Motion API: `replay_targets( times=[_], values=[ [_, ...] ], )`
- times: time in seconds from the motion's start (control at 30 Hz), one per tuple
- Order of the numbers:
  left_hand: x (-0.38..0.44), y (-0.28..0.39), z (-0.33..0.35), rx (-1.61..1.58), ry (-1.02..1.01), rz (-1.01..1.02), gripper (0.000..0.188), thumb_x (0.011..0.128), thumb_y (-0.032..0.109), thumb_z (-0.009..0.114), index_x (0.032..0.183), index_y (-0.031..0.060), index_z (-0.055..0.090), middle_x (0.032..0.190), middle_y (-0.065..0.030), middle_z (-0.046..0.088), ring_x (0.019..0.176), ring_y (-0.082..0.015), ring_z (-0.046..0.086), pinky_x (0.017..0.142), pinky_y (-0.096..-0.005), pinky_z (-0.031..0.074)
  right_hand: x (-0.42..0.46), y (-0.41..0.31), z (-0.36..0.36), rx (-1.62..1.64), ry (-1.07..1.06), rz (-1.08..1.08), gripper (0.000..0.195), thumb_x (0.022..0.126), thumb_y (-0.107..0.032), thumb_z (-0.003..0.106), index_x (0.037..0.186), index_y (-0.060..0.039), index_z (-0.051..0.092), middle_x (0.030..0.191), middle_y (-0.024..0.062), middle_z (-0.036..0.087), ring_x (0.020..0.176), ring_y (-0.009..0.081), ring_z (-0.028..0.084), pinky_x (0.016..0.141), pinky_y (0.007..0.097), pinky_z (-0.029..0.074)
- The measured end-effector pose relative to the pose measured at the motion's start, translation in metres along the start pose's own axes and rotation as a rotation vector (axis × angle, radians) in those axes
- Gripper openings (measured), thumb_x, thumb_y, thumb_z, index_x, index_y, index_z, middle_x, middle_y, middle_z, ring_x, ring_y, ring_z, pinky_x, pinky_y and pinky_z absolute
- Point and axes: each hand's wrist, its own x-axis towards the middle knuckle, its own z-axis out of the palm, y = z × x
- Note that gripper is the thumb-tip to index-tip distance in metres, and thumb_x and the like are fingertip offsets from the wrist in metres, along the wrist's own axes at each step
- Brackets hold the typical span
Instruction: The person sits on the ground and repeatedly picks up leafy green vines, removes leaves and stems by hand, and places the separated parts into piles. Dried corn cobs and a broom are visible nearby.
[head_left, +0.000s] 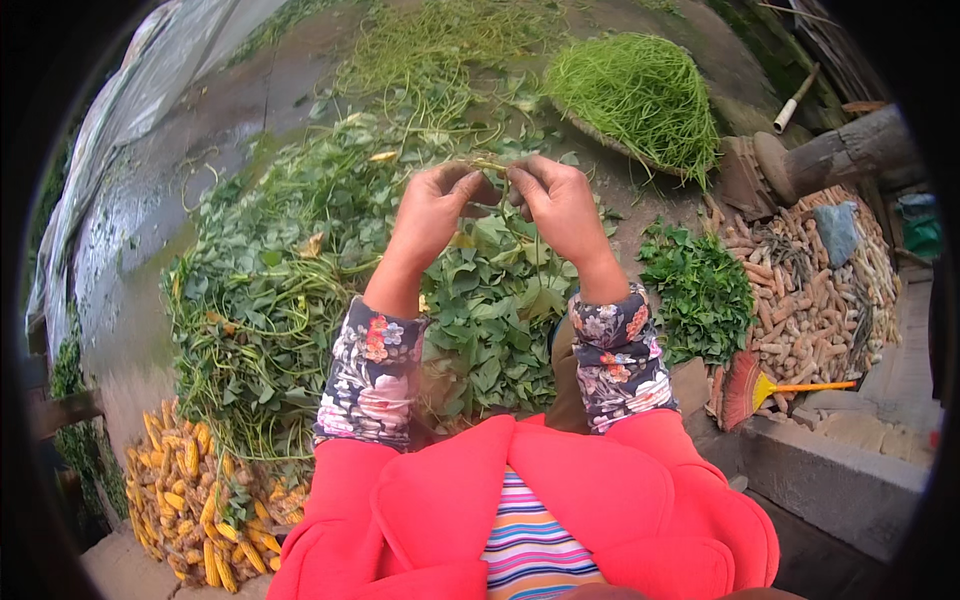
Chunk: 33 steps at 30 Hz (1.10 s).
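Note:
My left hand (442, 192) and my right hand (553, 189) meet in front of me, gripping one thin green vine stem (489, 164) between thumbs and fingers. Part of the stem hangs below my right hand, and my fingers hide some of it. Beneath both hands spreads a heap of cut green leaves (491, 330). To the left, a tangled pile of leafy vines (277, 300) covers the ground. Beyond my right hand, a shallow woven basket (600, 136) holds a mound of stripped green stems (637, 94).
Yellow corn cobs (214, 517) lie at lower left. On the right are a small leaf pile (697, 289), bare corncobs (806, 322), a red broom (741, 391) and a wooden post (840, 154). Plastic sheeting (135, 97) hangs at upper left. A concrete ledge (825, 472) runs at lower right.

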Motion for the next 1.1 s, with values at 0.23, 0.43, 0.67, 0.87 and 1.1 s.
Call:
replay_targets(
  times=[0.23, 0.43, 0.67, 0.87, 1.1],
  values=[
    [-0.017, -0.031, -0.018, -0.03, 0.162, -0.074, 0.023, 0.102, 0.011, 0.056, 0.112, -0.0071, 0.066, 0.096, -0.0118, 0.075, 0.069, -0.0146, 0.069, 0.064, -0.026, 0.052, 0.008, 0.019, 0.036, -0.085, -0.099, 0.03, 0.019, 0.094, -0.014, 0.062, 0.096, 0.0029, 0.071, 0.073, 0.0179, 0.068, 0.064, 0.0288, 0.066, 0.061, 0.038, 0.05],
    [-0.019, -0.017, -0.044, 0.571, 0.198, 0.055, 0.019, 0.1, 0.009, 0.06, 0.11, -0.0021, 0.072, 0.077, -0.0017, 0.072, 0.062, -0.0063, 0.055, 0.057, -0.0226, 0.043, 0.011, 0.019, 0.044, -0.176, -0.104, -0.01, 0.018, 0.094, -0.017, 0.065, 0.092, -0.0001, 0.071, 0.073, 0.0217, 0.063, 0.064, 0.0382, 0.062, 0.06, 0.0427, 0.047],
    [-0.032, 0.005, -0.094, 1.05, 0.514, -0.079, 0.017, 0.099, 0.018, 0.065, 0.104, 0.0039, 0.073, 0.072, -0.0057, 0.071, 0.062, -0.0127, 0.063, 0.059, -0.0301, 0.05, 0.02, 0.024, 0.017, -0.366, 0.113, -0.073, 0.017, 0.096, -0.015, 0.064, 0.1, -0.0038, 0.076, 0.077, 0.0136, 0.072, 0.062, 0.0233, 0.067, 0.059, 0.0374, 0.05],
    [-0.054, 0.014, -0.067, 0.636, -0.395, 0.016, 0.037, 0.097, 0.01, 0.064, 0.133, 0.0061, 0.063, 0.124, -0.0094, 0.068, 0.119, -0.0208, 0.062, 0.105, -0.0363, 0.047, 0.026, 0.033, -0.001, 0.261, 0.091, 0.18, 0.02, 0.102, -0.016, 0.061, 0.097, 0.0, 0.071, 0.07, -0.0027, 0.062, 0.055, 0.0031, 0.05, 0.049, 0.0205, 0.038],
    [-0.036, -0.019, -0.016, 0.142, 0.002, 0.049, 0.034, 0.103, 0.019, 0.061, 0.128, -0.0032, 0.06, 0.108, -0.0086, 0.069, 0.098, -0.0142, 0.064, 0.087, -0.029, 0.052, 0.015, 0.013, 0.041, 0.344, -0.095, 0.149, 0.016, 0.1, -0.013, 0.063, 0.098, 0.0014, 0.07, 0.073, -0.0027, 0.064, 0.059, 0.0038, 0.052, 0.052, 0.022, 0.04]
  ],
)
